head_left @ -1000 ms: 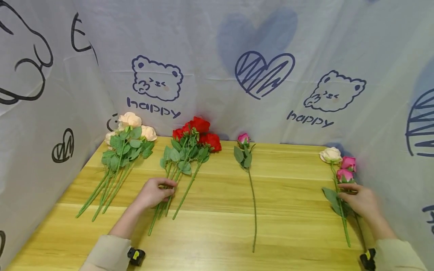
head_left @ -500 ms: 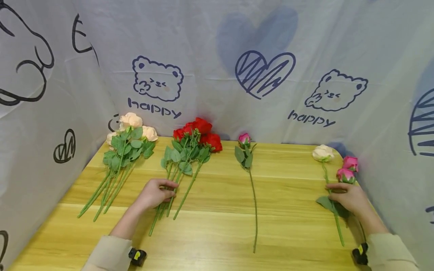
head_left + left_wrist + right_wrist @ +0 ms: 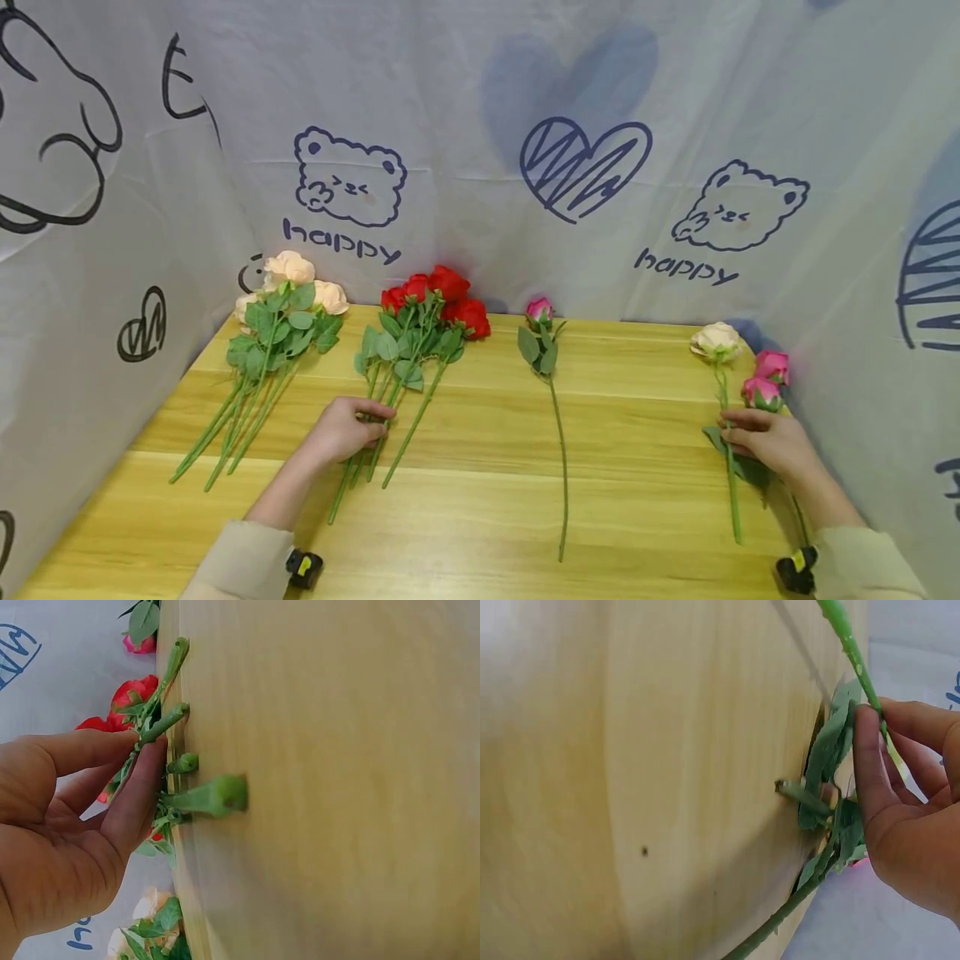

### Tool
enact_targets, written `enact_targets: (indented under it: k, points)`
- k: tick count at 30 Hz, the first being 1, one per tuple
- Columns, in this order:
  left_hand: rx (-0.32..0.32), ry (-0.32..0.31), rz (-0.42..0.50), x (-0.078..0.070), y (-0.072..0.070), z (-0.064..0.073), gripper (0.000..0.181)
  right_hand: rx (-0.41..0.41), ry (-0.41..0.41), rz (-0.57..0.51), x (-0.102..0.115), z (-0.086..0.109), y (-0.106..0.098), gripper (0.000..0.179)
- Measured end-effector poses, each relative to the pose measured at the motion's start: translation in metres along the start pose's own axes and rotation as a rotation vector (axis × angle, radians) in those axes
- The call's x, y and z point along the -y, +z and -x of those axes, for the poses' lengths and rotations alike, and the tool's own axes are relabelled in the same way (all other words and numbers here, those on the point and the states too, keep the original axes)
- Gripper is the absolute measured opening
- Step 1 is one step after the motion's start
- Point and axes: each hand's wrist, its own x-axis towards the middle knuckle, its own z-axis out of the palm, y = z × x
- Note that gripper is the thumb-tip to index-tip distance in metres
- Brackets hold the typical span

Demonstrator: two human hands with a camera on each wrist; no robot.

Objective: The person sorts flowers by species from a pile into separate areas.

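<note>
My right hand (image 3: 772,437) pinches the green stem of a cream rose (image 3: 717,341) between thumb and fingers near the table's right edge. In the right wrist view that stem (image 3: 845,641) passes through the fingertips above the wood. Just beside and under this hand lie two pink roses (image 3: 763,392) with dark leaves (image 3: 829,750). On the left, my left hand (image 3: 347,429) pinches one stem (image 3: 163,725) of the red roses (image 3: 448,285), which lie in a fanned bunch; other cut stem ends show beneath its fingertips in the left wrist view.
A bunch of peach roses (image 3: 290,267) lies at the far left of the wooden table (image 3: 465,533). One pink rose (image 3: 538,311) with a long thin stem lies near the middle. A printed white cloth (image 3: 457,100) hangs behind and along both sides.
My right hand has shifted left with the cream rose, away from the pink roses, and its stem has swung more upright in view. The left hand stays almost still at the red roses.
</note>
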Motion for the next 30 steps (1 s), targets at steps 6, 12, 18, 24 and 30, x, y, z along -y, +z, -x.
enact_targets:
  k: [6,12,18,24,30]
  points:
    - [0.001,0.018,-0.049,-0.004,0.001,0.003,0.03,-0.083,0.001,-0.085,0.01,0.007,0.011,0.056]
    - [0.029,0.013,-0.084,-0.012,0.003,0.008,0.039,-0.154,-0.025,-0.144,0.03,0.013,0.029,0.052]
    - [-0.056,0.061,-0.108,-0.023,0.006,0.012,0.045,-0.209,-0.075,-0.403,0.049,0.015,0.053,0.033]
    - [-0.149,0.243,0.022,-0.043,0.02,0.009,0.042,-0.25,-0.132,-0.556,0.069,0.014,0.085,0.035]
    - [-0.143,0.373,0.193,-0.07,0.052,0.003,0.037,-0.272,-0.129,-0.649,0.092,0.014,0.119,0.036]
